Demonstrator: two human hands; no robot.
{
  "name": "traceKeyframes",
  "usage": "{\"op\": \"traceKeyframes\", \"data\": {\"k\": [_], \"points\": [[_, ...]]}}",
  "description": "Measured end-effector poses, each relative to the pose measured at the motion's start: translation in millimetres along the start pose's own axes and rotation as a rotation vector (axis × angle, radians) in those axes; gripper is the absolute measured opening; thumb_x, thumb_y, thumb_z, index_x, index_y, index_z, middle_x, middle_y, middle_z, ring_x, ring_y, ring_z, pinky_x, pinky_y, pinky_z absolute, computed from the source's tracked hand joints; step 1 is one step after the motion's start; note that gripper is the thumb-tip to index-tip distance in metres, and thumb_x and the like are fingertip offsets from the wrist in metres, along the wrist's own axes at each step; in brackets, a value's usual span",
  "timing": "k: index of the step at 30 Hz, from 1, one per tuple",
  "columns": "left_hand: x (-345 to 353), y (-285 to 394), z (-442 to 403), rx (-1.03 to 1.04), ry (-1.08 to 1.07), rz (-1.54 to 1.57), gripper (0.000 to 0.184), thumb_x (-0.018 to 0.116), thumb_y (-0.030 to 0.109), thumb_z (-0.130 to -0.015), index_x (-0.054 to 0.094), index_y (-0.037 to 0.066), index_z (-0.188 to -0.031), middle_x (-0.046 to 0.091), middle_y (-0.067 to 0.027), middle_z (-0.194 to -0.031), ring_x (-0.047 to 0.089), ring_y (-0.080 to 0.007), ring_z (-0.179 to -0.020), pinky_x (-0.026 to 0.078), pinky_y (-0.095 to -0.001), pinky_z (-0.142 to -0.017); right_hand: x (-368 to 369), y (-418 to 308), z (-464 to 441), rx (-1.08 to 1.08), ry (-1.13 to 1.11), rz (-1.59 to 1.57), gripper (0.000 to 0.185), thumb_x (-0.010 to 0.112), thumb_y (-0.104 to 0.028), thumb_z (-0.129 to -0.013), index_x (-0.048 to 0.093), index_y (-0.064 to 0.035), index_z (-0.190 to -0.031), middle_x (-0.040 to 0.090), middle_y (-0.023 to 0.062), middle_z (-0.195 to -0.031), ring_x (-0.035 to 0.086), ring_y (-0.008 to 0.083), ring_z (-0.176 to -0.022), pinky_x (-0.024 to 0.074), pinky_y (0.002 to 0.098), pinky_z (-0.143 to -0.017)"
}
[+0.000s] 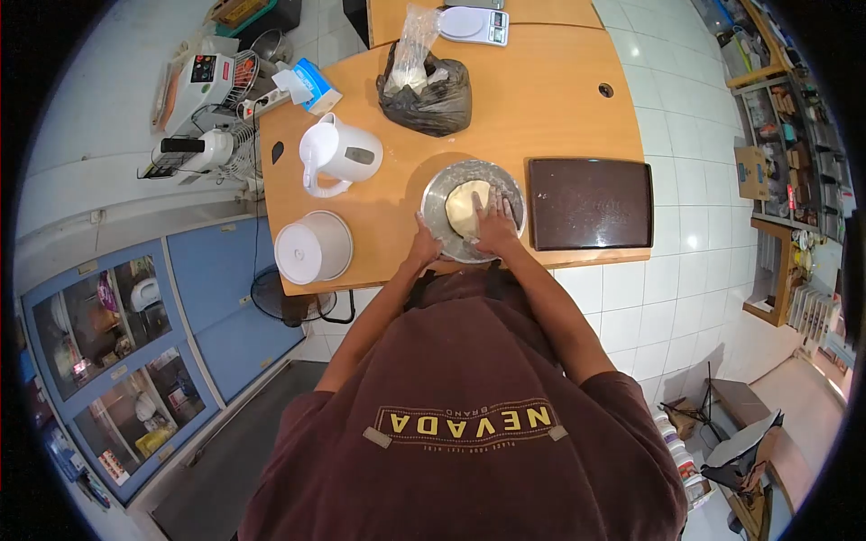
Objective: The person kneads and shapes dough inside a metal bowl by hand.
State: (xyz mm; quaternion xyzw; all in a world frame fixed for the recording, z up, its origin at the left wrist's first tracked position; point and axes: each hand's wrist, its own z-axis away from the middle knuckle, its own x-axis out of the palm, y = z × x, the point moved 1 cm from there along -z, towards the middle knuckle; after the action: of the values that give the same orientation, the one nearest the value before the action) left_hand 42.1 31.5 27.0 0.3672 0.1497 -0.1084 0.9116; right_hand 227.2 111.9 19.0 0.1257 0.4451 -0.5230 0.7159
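Observation:
A round, pale lump of dough (pixel 464 209) lies in a metal bowl (pixel 437 187) near the front edge of the table. My left hand (pixel 426 245) holds the bowl's near-left rim, with the thumb up along its side. Across the right part of the dough rests my right hand (pixel 497 227), its fingers spread and pressing down on it. The underside of the bowl and the fingertips of my left hand are hidden.
Right of the bowl lies a dark tray (pixel 591 204). On the left stand a white kettle (pixel 341 151) and a white tub (pixel 314 248). Farther back are a black plastic bag (pixel 433 104), a kitchen scale (pixel 474 24) and a blue-white box (pixel 316 87). The wooden table (pixel 559 99) ends close to my body.

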Motion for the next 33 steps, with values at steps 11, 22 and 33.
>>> {"op": "traceKeyframes", "data": {"k": [11, 22, 33], "points": [[1, -37, -30, 0.084, 0.060, -0.199, 0.105, 0.062, 0.007, -0.081, -0.016, -0.005, -0.150, 0.061, -0.0371, -0.116, 0.065, -0.0452, -0.105, 0.054, -0.0457, -0.090, -8, 8, -24, -0.010, -0.158, -0.249, 0.099, 0.063, -0.048, -0.087, 0.007, -0.0098, -0.158, 0.034, 0.0338, -0.149, 0.032, 0.0450, -0.142, 0.0214, 0.0557, -0.118], [-9, -32, -31, 0.121, 0.017, -0.171, 0.101, 0.060, 0.002, -0.081, -0.013, -0.004, -0.151, 0.047, -0.0392, -0.135, 0.065, -0.0421, -0.106, 0.054, -0.0411, -0.097, -29, 19, -59, -0.087, -0.214, -0.243, 0.083, 0.065, -0.040, -0.086, 0.028, -0.0081, -0.153, 0.046, 0.0301, -0.141, 0.043, 0.0393, -0.135, 0.0374, 0.0480, -0.111], [9, -80, -44, 0.312, 0.209, -0.081, 0.092, 0.057, -0.002, -0.082, -0.002, -0.004, -0.153, 0.043, -0.0325, -0.143, 0.057, -0.0425, -0.119, 0.060, -0.0444, -0.083, 5, -22, -1, -0.152, -0.031, 0.104, 0.099, 0.074, -0.035, -0.082, 0.013, -0.0228, -0.159, -0.005, 0.0148, -0.166, 0.005, 0.0366, -0.152, 0.0222, 0.0617, -0.117]]}}
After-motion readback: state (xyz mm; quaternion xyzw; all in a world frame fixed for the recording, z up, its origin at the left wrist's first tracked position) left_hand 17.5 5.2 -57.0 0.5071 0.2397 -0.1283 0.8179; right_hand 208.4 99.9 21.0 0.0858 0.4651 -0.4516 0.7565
